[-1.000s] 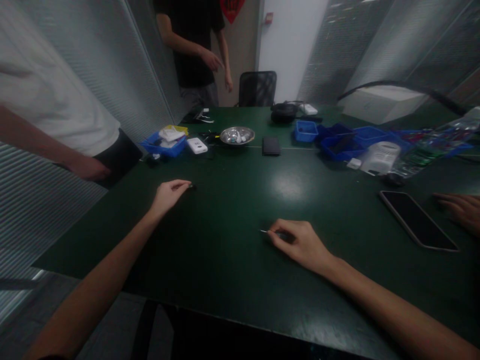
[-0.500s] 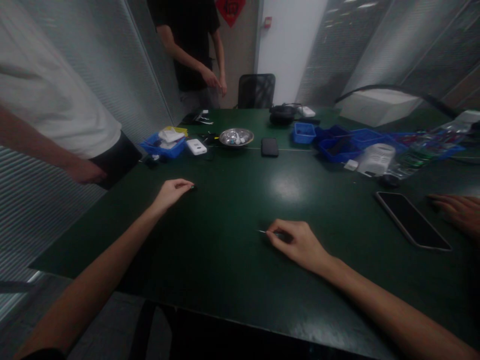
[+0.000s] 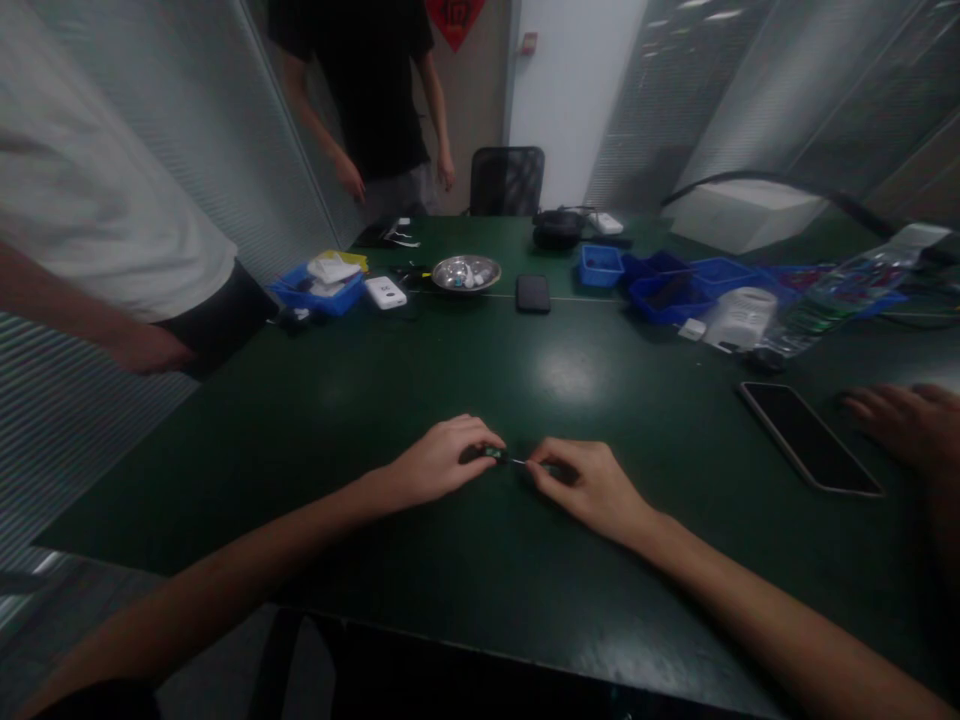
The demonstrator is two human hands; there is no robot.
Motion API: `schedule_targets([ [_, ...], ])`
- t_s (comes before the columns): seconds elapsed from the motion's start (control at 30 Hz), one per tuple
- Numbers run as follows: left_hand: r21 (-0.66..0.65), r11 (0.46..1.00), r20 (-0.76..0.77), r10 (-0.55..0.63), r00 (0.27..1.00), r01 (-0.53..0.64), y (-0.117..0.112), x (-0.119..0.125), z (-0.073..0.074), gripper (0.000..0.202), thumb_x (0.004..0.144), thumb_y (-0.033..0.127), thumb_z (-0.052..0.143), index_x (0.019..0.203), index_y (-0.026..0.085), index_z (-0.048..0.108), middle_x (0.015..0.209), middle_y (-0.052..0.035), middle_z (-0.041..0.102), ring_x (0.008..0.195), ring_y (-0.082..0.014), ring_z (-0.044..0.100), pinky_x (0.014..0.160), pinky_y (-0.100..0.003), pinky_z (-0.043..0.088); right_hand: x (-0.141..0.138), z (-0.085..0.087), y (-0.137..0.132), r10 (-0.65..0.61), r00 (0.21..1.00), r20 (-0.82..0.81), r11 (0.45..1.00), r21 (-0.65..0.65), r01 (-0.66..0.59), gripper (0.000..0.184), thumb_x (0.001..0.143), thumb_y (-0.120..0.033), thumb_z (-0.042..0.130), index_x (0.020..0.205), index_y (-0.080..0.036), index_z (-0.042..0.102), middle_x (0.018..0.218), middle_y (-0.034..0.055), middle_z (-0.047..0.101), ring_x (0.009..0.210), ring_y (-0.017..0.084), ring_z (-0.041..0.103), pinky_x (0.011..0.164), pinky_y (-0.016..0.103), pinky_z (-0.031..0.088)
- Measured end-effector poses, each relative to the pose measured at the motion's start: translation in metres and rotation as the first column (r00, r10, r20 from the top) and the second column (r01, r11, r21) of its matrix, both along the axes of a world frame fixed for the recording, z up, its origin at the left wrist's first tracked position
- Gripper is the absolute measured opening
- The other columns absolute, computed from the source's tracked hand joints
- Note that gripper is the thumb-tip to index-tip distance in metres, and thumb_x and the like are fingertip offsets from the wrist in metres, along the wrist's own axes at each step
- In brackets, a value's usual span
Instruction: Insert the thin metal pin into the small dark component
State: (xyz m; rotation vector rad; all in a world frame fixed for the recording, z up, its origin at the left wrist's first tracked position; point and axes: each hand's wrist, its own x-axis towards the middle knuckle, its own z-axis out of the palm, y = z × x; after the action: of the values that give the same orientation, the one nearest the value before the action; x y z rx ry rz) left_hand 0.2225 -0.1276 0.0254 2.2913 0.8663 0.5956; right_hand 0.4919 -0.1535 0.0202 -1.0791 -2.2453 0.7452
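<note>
Both of my hands rest on the dark green table (image 3: 315, 400) near its front edge, fingertips almost meeting. My left hand (image 3: 442, 462) is closed in a pinch on a small dark part (image 3: 492, 453) with a green glint. My right hand (image 3: 592, 487) is closed in a pinch on a thin silvery pin-like tool (image 3: 520, 461) whose tip points left at the small part. The tip and the part are touching or very nearly so.
A black phone (image 3: 808, 437) lies to the right, beside another person's hand (image 3: 904, 425). At the back stand a metal bowl (image 3: 466, 272), a second phone (image 3: 532, 293), blue trays (image 3: 679, 283), a white device (image 3: 385, 292). One person stands left, another at the far end.
My left hand has slid right across the table with the small part, from the left side to just in front of my right hand. The right hand stayed put.
</note>
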Motion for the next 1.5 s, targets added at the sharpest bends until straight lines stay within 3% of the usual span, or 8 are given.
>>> schedule_targets([
  [0.1,0.001,1.000,0.045,0.001,0.999,-0.002,-0.005,0.016,-0.008,0.024,0.098,0.024,0.065,0.121,0.022,0.069,0.111,-0.0081,0.070,0.101,-0.0217,0.064,0.089,-0.036,0.051,0.003,0.003,0.000,-0.002,1.000,0.000,1.000,0.007,0.002,0.016,0.099,-0.028,0.059,0.091,-0.020,0.071,0.076,0.0001,0.070,0.062,0.013,0.062,0.058,0.025,0.043],
  [0.2,-0.010,1.000,0.059,0.009,0.998,-0.009,-0.005,0.015,-0.010,0.024,0.097,0.023,0.065,0.121,0.022,0.068,0.112,-0.0080,0.069,0.102,-0.0215,0.064,0.090,-0.036,0.051,0.004,0.007,0.000,-0.003,1.000,0.006,1.000,-0.008,0.003,0.016,0.098,-0.026,0.059,0.088,-0.020,0.070,0.073,-0.0006,0.068,0.061,0.013,0.061,0.058,0.025,0.042],
  [0.5,0.000,0.999,0.062,-0.032,0.998,0.032,-0.003,0.013,-0.008,0.017,0.098,0.022,0.063,0.114,0.021,0.070,0.110,-0.0084,0.070,0.106,-0.0226,0.063,0.094,-0.037,0.050,0.003,0.004,0.000,0.011,0.999,0.051,1.000,-0.011,-0.010,0.011,0.095,-0.023,0.062,0.087,-0.020,0.070,0.073,-0.0012,0.066,0.063,0.013,0.061,0.061,0.025,0.041],
  [0.8,0.006,0.999,0.052,-0.042,0.998,0.042,-0.002,0.013,-0.008,0.016,0.098,0.022,0.064,0.113,0.018,0.069,0.109,-0.0084,0.069,0.106,-0.0221,0.062,0.093,-0.035,0.049,-0.017,0.003,0.002,0.038,0.998,-0.041,0.999,0.019,-0.037,0.015,0.097,-0.025,0.061,0.088,-0.019,0.070,0.077,-0.0003,0.069,0.065,0.013,0.063,0.062,0.025,0.043],
  [1.0,0.026,0.999,0.017,-0.037,0.999,0.036,-0.011,0.006,-0.001,0.022,0.100,0.020,0.062,0.121,0.022,0.069,0.115,-0.0068,0.068,0.113,-0.0218,0.060,0.099,-0.037,0.048,-0.001,0.004,0.001,-0.031,0.998,-0.054,0.999,0.015,0.032,0.016,0.099,-0.027,0.060,0.090,-0.020,0.072,0.078,-0.0002,0.071,0.064,0.013,0.064,0.060,0.024,0.044],
  [1.23,0.004,1.000,-0.058,0.002,0.998,-0.002,-0.025,-0.047,-0.004,0.032,0.105,0.017,0.049,0.131,0.025,0.065,0.126,-0.0078,0.065,0.119,-0.0206,0.059,0.103,-0.038,0.049,0.006,0.002,0.003,-0.037,0.999,-0.031,0.999,0.003,0.037,0.019,0.099,-0.031,0.060,0.091,-0.020,0.072,0.078,0.0001,0.071,0.063,0.012,0.063,0.059,0.024,0.044],
  [1.37,0.072,0.988,-0.115,0.142,0.983,-0.134,0.005,-0.094,-0.008,0.031,0.105,0.020,0.049,0.131,0.026,0.066,0.128,-0.0064,0.065,0.120,-0.0213,0.060,0.104,-0.040,0.049,0.004,0.001,0.003,-0.024,1.000,-0.013,1.000,-0.009,0.024,0.019,0.099,-0.030,0.059,0.091,-0.020,0.072,0.079,-0.0001,0.071,0.064,0.012,0.063,0.060,0.025,0.044],
  [1.5,0.179,0.922,-0.149,0.370,0.917,-0.343,0.045,-0.148,-0.008,0.029,0.104,0.029,0.052,0.127,0.026,0.069,0.126,-0.0067,0.068,0.118,-0.0247,0.063,0.105,-0.044,0.049,0.005,0.001,0.002,-0.033,0.999,-0.004,0.999,-0.009,0.033,0.018,0.098,-0.030,0.059,0.092,-0.020,0.073,0.079,0.0001,0.071,0.063,0.012,0.062,0.059,0.024,0.044],
])
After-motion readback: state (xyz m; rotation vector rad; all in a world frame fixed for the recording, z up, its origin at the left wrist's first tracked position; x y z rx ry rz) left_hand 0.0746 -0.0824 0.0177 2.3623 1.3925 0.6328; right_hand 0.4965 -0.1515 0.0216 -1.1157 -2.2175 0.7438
